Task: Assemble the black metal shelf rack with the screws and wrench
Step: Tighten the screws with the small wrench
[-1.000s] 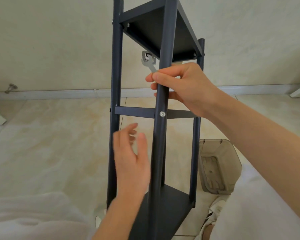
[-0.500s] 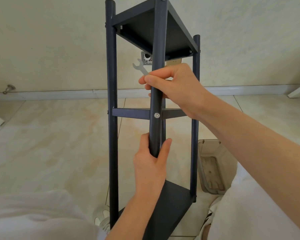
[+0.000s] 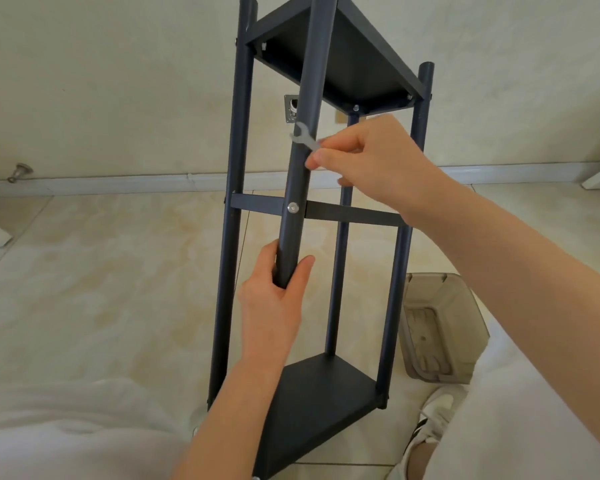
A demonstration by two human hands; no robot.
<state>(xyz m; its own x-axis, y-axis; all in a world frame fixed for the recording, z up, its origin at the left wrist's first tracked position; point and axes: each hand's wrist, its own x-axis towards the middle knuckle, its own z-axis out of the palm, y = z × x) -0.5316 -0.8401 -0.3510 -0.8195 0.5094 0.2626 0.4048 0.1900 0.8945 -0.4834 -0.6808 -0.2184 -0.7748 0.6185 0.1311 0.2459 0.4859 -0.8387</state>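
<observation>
The black metal shelf rack (image 3: 236,140) stands upright on the tiled floor in front of me, with a top shelf, a bottom shelf and a crossbar at mid height. A silver screw (image 3: 293,208) sits where the crossbar meets the near post. My left hand (image 3: 274,303) grips that near post just below the screw. My right hand (image 3: 371,161) is off the post and pinches a small silver wrench (image 3: 305,137), whose open jaw points up and left beside the post.
A translucent grey plastic bin (image 3: 444,327) sits on the floor right of the rack. My white shoe (image 3: 430,417) is by the rack's base. A wall and white baseboard (image 3: 118,183) run behind, with a metal door stop (image 3: 20,171) at left.
My left hand reached in and took hold of the near post. My right hand let go of the post and now holds only the wrench beside it. The rack turned slightly.
</observation>
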